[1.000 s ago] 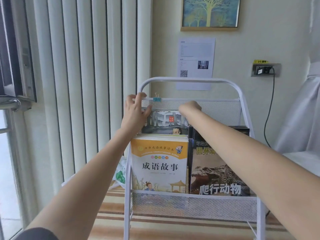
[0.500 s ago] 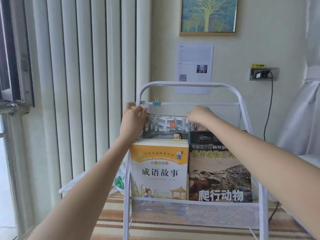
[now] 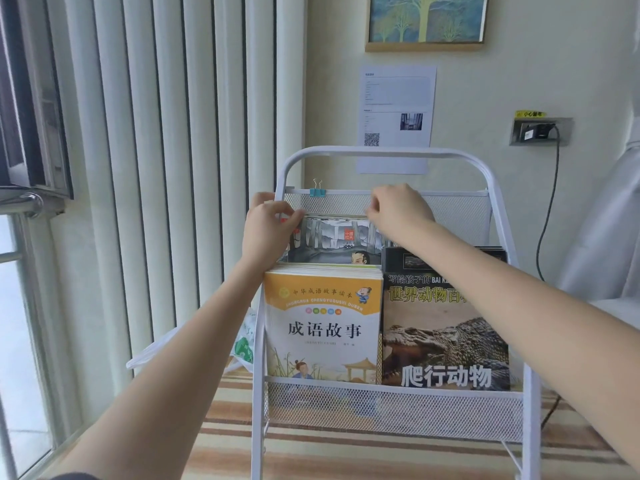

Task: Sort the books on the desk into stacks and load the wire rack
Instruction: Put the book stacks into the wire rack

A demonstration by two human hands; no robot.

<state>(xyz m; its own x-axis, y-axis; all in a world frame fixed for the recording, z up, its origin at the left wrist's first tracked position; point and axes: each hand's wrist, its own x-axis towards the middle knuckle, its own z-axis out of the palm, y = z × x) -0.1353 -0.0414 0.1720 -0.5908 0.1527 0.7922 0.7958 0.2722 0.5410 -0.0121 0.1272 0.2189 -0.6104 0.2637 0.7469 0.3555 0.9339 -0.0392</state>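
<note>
Standing before the tall white wire mesh rack [image 3: 388, 403], the person reaches both arms to its upper tier, where a grey illustrated picture book [image 3: 332, 242] stands behind an orange and white storybook [image 3: 322, 323] and a dark crocodile-cover book [image 3: 443, 327]. It looks thin, light and bendable, best held by its top corners. The left hand [image 3: 268, 230] pinches its left corner; the right hand [image 3: 398, 209] curls over its top edge.

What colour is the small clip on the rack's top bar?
Light blue clip, seen in the head view.
</note>
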